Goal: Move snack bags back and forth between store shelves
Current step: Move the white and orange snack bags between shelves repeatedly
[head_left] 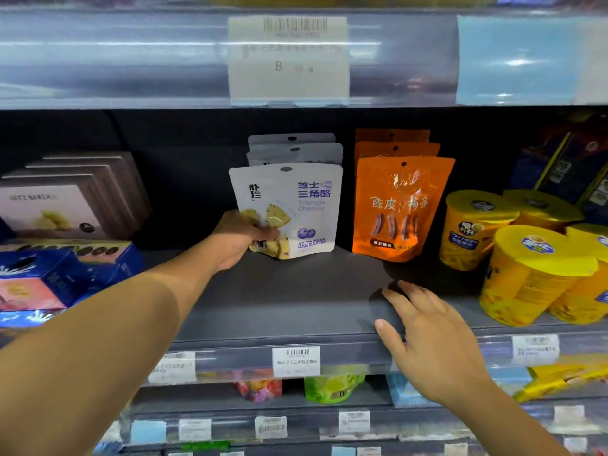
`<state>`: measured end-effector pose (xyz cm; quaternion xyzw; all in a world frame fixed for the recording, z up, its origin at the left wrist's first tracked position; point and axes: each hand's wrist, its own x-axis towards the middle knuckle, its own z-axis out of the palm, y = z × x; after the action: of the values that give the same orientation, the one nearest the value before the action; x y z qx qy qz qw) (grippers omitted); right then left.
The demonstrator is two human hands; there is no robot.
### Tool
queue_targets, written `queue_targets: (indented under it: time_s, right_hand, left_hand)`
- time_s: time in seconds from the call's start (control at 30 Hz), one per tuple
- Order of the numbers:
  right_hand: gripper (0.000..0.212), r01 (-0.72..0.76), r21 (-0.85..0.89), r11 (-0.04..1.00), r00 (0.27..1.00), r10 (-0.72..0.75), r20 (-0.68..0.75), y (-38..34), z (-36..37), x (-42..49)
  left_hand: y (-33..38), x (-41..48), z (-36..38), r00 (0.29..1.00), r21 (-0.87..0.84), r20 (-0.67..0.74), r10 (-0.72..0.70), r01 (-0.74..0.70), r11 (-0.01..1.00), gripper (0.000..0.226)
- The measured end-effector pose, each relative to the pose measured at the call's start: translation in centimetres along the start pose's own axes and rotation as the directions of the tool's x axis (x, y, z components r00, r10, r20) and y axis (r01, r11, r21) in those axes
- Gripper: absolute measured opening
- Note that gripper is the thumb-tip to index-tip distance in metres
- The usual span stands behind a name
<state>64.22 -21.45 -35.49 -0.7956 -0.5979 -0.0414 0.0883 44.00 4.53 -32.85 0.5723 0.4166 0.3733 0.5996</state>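
Note:
A white Triangle Cheese snack bag (296, 205) stands upright at the front of a row of like bags on the dark middle shelf (283, 297). My left hand (240, 240) reaches in from the lower left and grips this front bag at its lower left corner, thumb across its face. To the right stands a row of orange snack bags (399, 205). My right hand (427, 340) rests open with spread fingers on the shelf's front edge, below the orange bags and apart from them.
Yellow snack tubs (533, 274) crowd the shelf's right side, with dark boxes behind them. Brown boxes (65, 199) and blue boxes (62, 274) sit at the left. A price-label rail (296, 360) fronts the shelf; an upper shelf rail (286, 57) overhangs. More bags (332, 386) lie on the shelf below.

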Motion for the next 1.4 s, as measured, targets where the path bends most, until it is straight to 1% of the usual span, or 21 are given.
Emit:
queue_targets:
  time_s: [0.2,0.37,0.5,0.63,0.7,0.8,0.9,0.97,1.0,1.07,1.1,1.17,1.23,1.3,1.4]
  right_hand:
    - [0.064,-0.018,-0.011,1.0,1.0,0.018,-0.017,-0.1,0.0,-0.1]
    - [0.063,-0.02,-0.02,1.0,1.0,0.019,-0.017,-0.2,-0.1,-0.1]
    - [0.065,-0.017,-0.006,1.0,1.0,0.017,-0.011,-0.2,-0.1,0.0]
    - [0.067,-0.018,0.001,1.0,1.0,0.018,-0.005,-0.2,-0.2,0.0]
    - [0.068,-0.018,0.006,1.0,1.0,0.018,-0.006,-0.2,-0.2,0.0]
    - [0.069,-0.02,0.011,1.0,1.0,0.02,0.01,-0.2,-0.3,0.0]
    - [0.073,-0.033,0.019,0.999,0.999,0.032,0.03,-0.3,-0.6,0.0]
    - [0.073,-0.04,0.021,0.999,0.997,0.039,0.071,-0.5,-1.0,0.0]
    - [0.069,-0.05,0.027,0.998,0.993,0.047,0.108,-0.7,-1.3,-0.1]
    - [0.058,-0.076,0.048,0.996,0.979,0.066,0.191,-1.2,-2.2,-0.2]
    - [0.055,-0.091,0.058,0.994,0.972,0.076,0.224,-1.6,-2.8,-0.2]
    - [0.054,-0.125,0.054,0.991,0.956,0.106,0.275,-3.0,-4.7,-0.4]
    - [0.055,-0.108,0.063,0.992,0.949,0.084,0.304,-5.2,-7.4,-0.8]
    - [0.052,-0.041,0.085,0.996,0.938,0.009,0.346,-8.3,-10.6,-1.5]
    - [0.049,0.101,0.11,0.989,0.913,-0.136,0.385,-13.3,-15.6,-3.3]
  left_hand:
    - [0.2,0.1,0.4,1.0,0.021,0.015,-0.002,0.002,1.0,0.044]
    - [0.2,0.6,0.8,0.999,0.003,0.037,0.01,-0.01,1.0,0.053]
    - [-0.1,0.7,0.9,1.0,-0.016,0.016,0.004,-0.004,1.0,0.053]
    - [-0.2,0.5,0.7,1.0,0.01,0.005,-0.01,0.01,1.0,0.053]
    - [-0.3,0.3,0.5,1.0,0.052,-0.008,-0.016,0.017,0.999,0.058]
    - [-0.4,-0.3,0.2,0.998,0.201,-0.066,-0.005,0.018,0.979,0.071]
    - [-0.4,-2.2,-0.1,0.991,0.325,-0.136,0.01,0.035,0.945,0.072]
    - [-0.2,-4.1,-0.8,0.987,0.47,-0.162,0.01,0.068,0.88,0.074]
    - [0.1,-5.1,-1.2,0.988,0.556,-0.153,-0.006,0.091,0.827,0.075]
    - [1.1,-7.8,-2.2,0.994,0.723,-0.091,-0.052,0.102,0.684,0.075]
    - [2.0,-9.2,-2.6,0.997,0.794,-0.04,-0.071,0.075,0.603,0.071]
    - [4.4,-12.7,-3.3,0.995,0.896,0.073,-0.073,-0.034,0.442,0.063]
    - [7.5,-16.4,-4.1,0.986,0.942,0.15,-0.066,-0.122,0.314,0.057]
    - [10.5,-19.9,-5.4,0.975,0.96,0.204,-0.085,-0.181,0.215,0.055]
    - [14.9,-25.4,-7.8,0.964,0.965,0.244,-0.103,-0.231,0.121,0.055]
